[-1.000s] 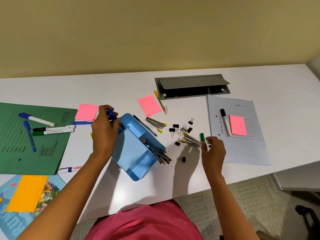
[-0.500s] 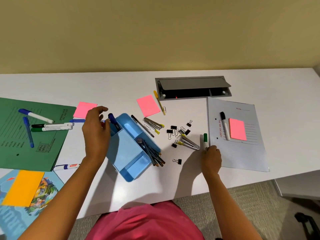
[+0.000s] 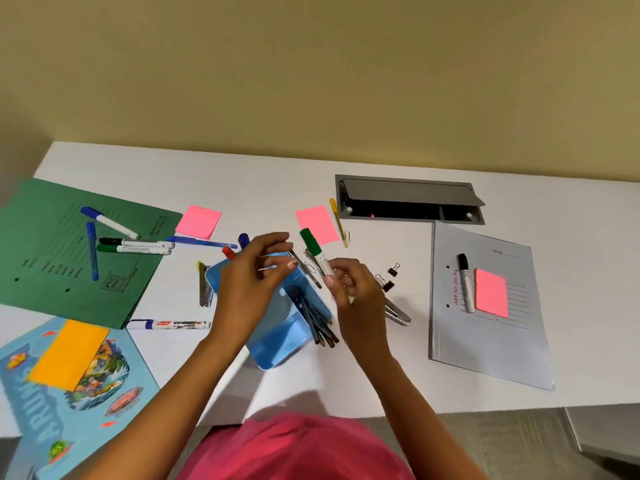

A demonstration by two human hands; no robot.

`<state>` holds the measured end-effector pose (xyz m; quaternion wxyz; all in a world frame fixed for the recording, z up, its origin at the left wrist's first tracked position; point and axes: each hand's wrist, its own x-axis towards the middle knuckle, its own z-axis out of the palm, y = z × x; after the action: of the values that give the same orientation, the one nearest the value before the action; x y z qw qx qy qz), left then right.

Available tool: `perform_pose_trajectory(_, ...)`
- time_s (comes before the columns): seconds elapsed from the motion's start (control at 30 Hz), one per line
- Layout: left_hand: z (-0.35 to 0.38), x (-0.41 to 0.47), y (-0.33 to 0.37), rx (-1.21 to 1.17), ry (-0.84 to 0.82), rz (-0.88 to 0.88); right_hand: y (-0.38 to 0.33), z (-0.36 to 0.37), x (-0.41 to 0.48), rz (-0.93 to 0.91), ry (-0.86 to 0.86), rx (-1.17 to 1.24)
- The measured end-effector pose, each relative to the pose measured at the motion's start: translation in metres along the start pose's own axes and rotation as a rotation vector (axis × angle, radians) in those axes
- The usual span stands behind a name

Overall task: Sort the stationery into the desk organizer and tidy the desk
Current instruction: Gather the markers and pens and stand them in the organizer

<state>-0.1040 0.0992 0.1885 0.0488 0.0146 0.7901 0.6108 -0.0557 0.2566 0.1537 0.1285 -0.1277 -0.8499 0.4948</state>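
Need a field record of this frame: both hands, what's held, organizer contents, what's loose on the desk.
right hand: pinches green-capped marker, cap pointing away from the person
left hand: over the organizer, holds nothing, fingers toward the marker
blue desk organizer: pencils in one compartment
green folder: several markers lie on it
grey file: black marker and pink sticky pad on it
loose on desk: binder clips, yellow pen

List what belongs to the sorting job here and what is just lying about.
Job: blue organizer, green-capped marker pinched by the right hand, left hand, pencils, binder clips, yellow pen, black marker.

Lying about: cable hatch, green folder, grey file, blue book.
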Motion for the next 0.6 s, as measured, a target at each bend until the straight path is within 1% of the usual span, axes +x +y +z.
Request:
perform_pose_trajectory(0.07, 0.003, -0.003, 0.005, 0.041, 0.031, 0.007, -0.015, 0.011, 0.001, -0.063, -0.078, 0.087)
perform_pose_trajectory(0.13, 0.001, -0.002, 0.007, 0.115, 0.101, 0.043, -0.024, 0.020, 0.002, -0.132, -0.198, 0.124)
perform_pose_trajectory(0.2, -0.006, 0.002, 0.007, 0.158, 0.172, 0.091, -0.028, 0.029, 0.005, -0.189, -0.320, 0.078)
perform_pose_trajectory(0.27, -0.018, 0.009, 0.006, 0.166, 0.238, 0.143, -0.030, 0.036, 0.005, -0.188, -0.378, 0.025)
perform_pose_trajectory(0.37, -0.035, 0.022, 0.004, 0.166, 0.356, 0.191, -0.029, 0.039, 0.003, -0.195, -0.346, 0.019)
perform_pose_trajectory(0.43, -0.041, 0.031, -0.002, 0.187, 0.389, 0.179, -0.026, 0.039, 0.002, -0.202, -0.328, 0.047)
perform_pose_trajectory(0.6, -0.041, 0.042, -0.036, 0.317, 0.256, 0.173, -0.017, 0.041, 0.002, -0.195, -0.275, 0.015)
